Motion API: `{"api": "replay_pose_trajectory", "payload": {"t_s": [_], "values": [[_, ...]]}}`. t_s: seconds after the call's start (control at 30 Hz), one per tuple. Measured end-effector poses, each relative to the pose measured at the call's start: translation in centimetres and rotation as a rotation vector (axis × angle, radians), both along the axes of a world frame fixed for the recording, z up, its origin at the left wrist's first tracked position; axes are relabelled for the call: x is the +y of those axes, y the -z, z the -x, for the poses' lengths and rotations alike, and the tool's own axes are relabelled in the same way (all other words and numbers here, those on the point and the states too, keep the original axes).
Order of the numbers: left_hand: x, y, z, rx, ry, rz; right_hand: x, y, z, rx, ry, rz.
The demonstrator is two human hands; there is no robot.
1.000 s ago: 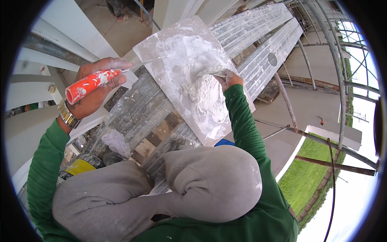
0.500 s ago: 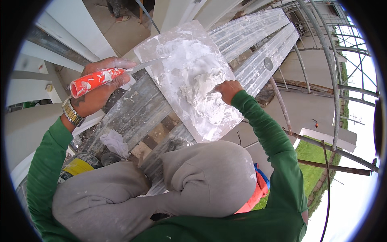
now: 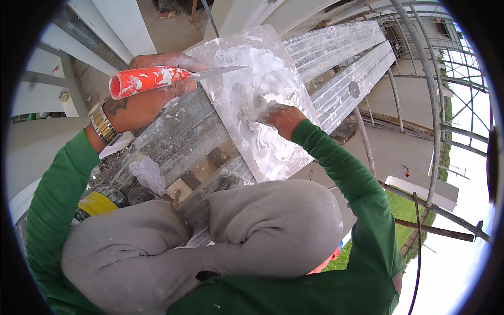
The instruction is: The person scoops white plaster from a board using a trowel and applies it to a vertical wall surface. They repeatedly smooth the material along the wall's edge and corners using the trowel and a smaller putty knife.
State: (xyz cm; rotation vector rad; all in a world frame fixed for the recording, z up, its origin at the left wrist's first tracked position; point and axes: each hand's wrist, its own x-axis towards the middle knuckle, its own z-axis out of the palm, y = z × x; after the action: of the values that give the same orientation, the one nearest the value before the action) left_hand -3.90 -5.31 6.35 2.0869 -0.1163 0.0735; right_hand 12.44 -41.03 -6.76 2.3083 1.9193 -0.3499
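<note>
My left hand (image 3: 134, 110) is closed round the red handle (image 3: 131, 83) of a putty knife, whose thin metal blade (image 3: 223, 71) reaches over a flat, pale board (image 3: 218, 47). The board carries a spread mound of white paste (image 3: 278, 147), thick and rough in the middle. My right hand (image 3: 283, 118) is closed in that paste, its coated fingertips bunched at the mound; what they grip, if anything, is hidden. The board lies across grey, paste-spattered metal planks (image 3: 341, 42), just beyond my bent knees.
Scaffold tubes (image 3: 430, 84) curve along the right above a lower ledge and grass (image 3: 394, 205). A white rag (image 3: 149, 173) and a yellow-banded bucket (image 3: 100, 202) sit by my left knee. A person's foot (image 3: 168, 14) shows on a floor beyond, among white beams (image 3: 131, 21).
My left hand has moved up and rightward, carrying the blade further over the board. My right hand has shifted left within the paste, its fingers now sunk into it.
</note>
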Motion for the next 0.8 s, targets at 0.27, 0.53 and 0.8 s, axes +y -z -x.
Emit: {"api": "replay_pose_trajectory", "payload": {"t_s": [0.27,0.53,0.8], "values": [[0.3,0.9,-0.5,-0.029,0.002,0.096,-6.8,0.2,-3.5,-0.071,-0.112,0.401],[-0.9,-0.2,-1.2,0.058,0.013,-0.005,0.3,2.9,-1.5,0.017,0.000,0.123],[-0.2,0.1,-0.5,0.013,-0.035,0.087,-5.4,-1.2,-4.2,0.004,0.137,0.593]]}}
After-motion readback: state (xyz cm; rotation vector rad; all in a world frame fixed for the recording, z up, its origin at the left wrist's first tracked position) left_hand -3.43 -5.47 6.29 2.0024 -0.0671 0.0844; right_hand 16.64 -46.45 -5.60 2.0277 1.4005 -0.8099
